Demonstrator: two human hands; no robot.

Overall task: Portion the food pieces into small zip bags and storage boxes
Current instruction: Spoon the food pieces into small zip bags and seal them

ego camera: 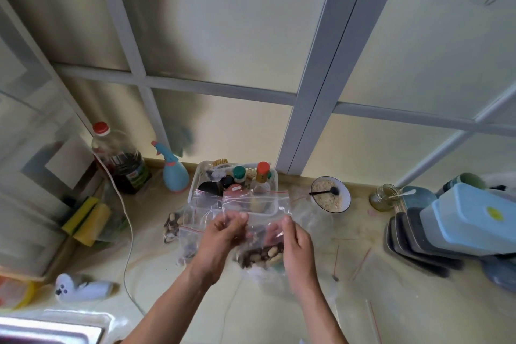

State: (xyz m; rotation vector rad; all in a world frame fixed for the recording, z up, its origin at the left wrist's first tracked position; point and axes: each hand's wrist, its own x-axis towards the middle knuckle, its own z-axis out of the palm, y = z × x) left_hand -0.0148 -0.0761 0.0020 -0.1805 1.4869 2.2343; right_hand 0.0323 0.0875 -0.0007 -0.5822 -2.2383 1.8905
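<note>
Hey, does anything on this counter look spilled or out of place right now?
Nothing looks spilled. Loose empty zip bags lie scattered flat on the counter right of both hands, and a filled bag lies left of the held bag.

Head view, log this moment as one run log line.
left hand: pinches zip bag | right hand: pinches same bag | bag: raised, food pieces at bottom | storage boxes: stacked right

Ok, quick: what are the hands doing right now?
Left hand: pinches the clear zip bag.
Right hand: pinches the same bag.
</note>
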